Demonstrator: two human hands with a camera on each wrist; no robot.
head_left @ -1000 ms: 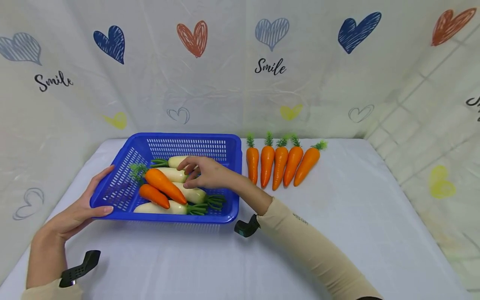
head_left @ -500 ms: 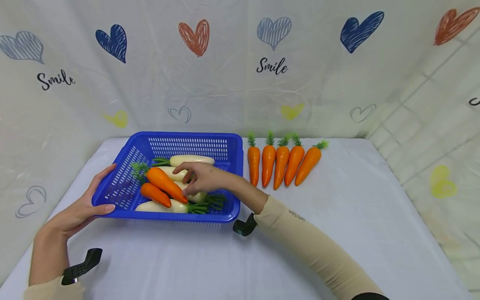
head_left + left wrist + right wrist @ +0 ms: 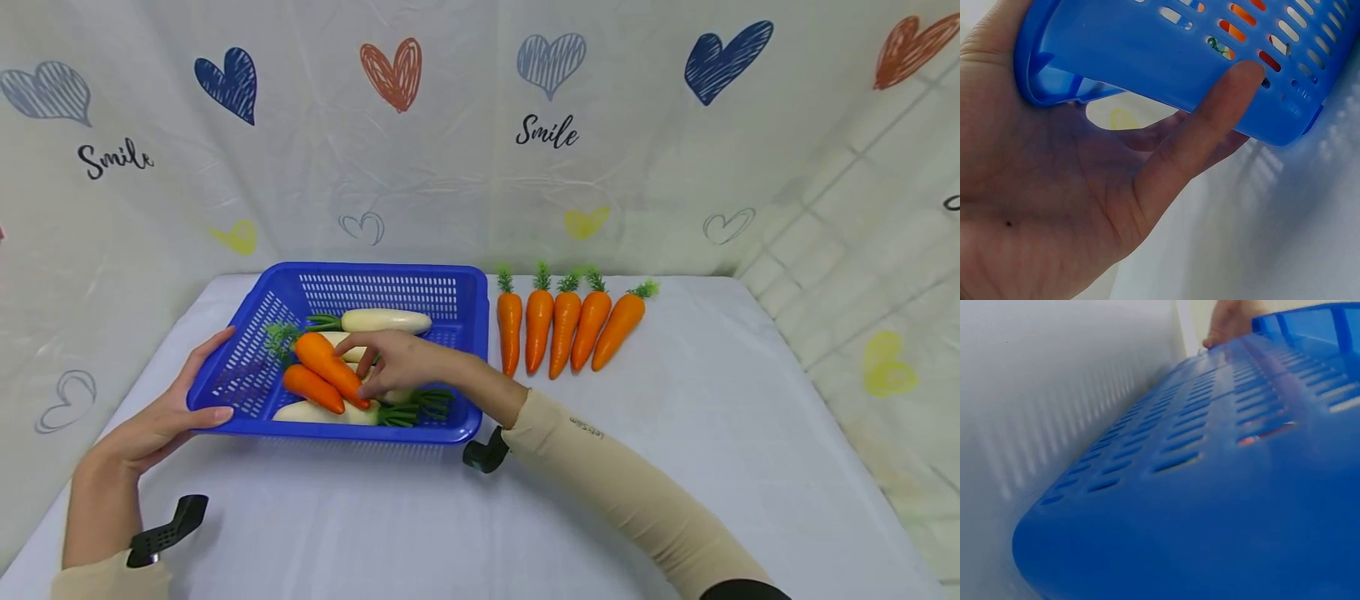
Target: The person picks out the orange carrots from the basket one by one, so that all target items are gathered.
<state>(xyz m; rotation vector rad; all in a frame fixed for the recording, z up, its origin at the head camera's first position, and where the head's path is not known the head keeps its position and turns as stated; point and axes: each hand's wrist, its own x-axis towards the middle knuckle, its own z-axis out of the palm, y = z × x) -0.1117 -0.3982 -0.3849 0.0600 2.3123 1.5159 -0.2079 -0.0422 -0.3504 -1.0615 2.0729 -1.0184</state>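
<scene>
My left hand grips the left end of a blue plastic basket, thumb over the near rim. In the left wrist view a finger lies along the slotted outer wall. Inside the basket lie a large carrot and a smaller carrot on top of several white radishes. My right hand reaches in over the radishes, its bent fingers and thumb at the lower half of the large carrot. No firm hold on it shows. The right wrist view shows mostly the basket's outer wall.
Several carrots with green tops stand in a row just right of the basket. A white cloth covers the table. Behind hangs a pale curtain printed with hearts.
My right hand has moved left and slightly down inside the basket, from over the radishes to the large carrot, its thumb coming to the carrot's tip. The left hand keeps its grip.
</scene>
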